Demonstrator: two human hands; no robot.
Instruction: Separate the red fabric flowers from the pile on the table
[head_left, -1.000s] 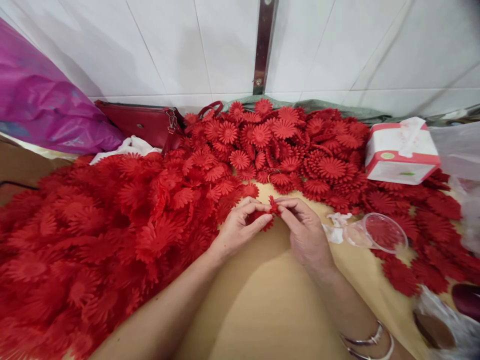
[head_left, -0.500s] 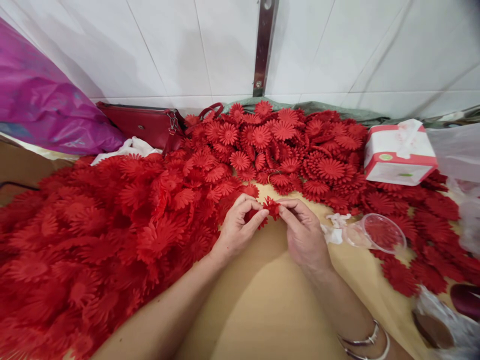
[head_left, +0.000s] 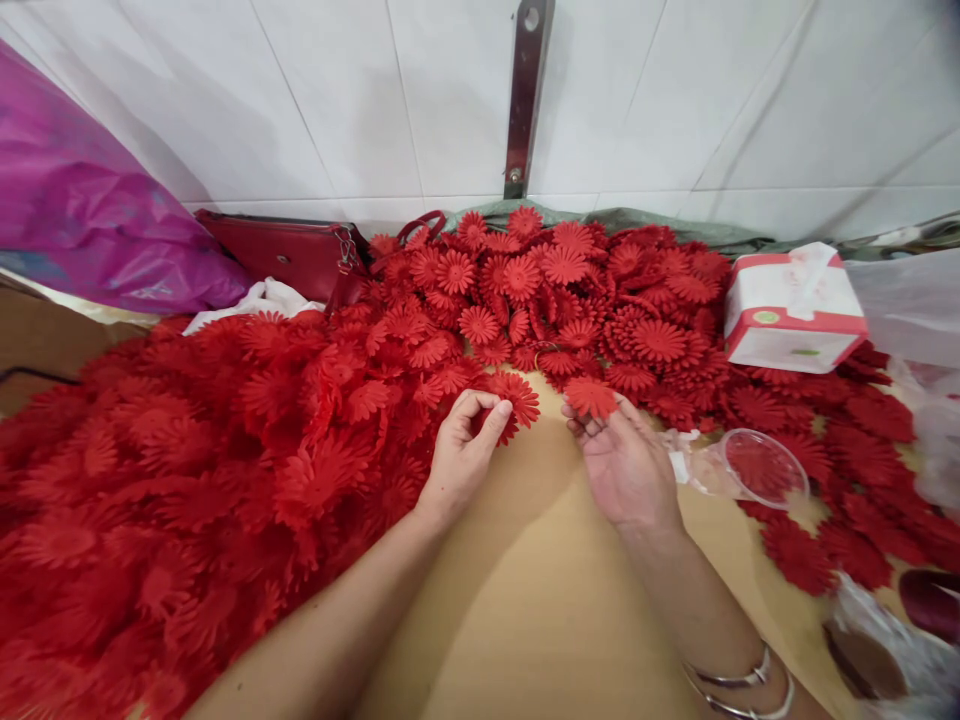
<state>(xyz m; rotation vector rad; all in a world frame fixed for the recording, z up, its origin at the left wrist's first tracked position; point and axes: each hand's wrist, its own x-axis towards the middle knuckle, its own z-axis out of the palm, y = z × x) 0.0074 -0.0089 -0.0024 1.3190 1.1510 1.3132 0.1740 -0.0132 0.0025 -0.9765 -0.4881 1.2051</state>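
Observation:
Between the thumb and curled fingers of my left hand point(head_left: 466, 450) is a red artificial flower piece point(head_left: 523, 400) with narrow petals, its inner part covered by the thumb. My right hand point(head_left: 628, 455), palm turned upward, holds a second red flower piece point(head_left: 592, 397) at the tips of its fingers. A small gap separates the two pieces above the tan tabletop point(head_left: 517, 590). A big loose heap of red flower pieces point(head_left: 150, 500) lies to the left of my left hand. Behind both hands spreads another pile of red flower pieces point(head_left: 562, 265).
A tissue box point(head_left: 795, 310) sits on the pile at right. In front of it lies a clear round plastic lid point(head_left: 765, 468) beside crumpled tissue. A red handbag point(head_left: 277, 255) and purple plastic bag point(head_left: 97, 190) stand at back left, before the white tiled wall point(head_left: 330, 100).
My hands were together at one bunched flower piece. Now they are apart, each with its own piece; the right hand has moved right and turned palm up.

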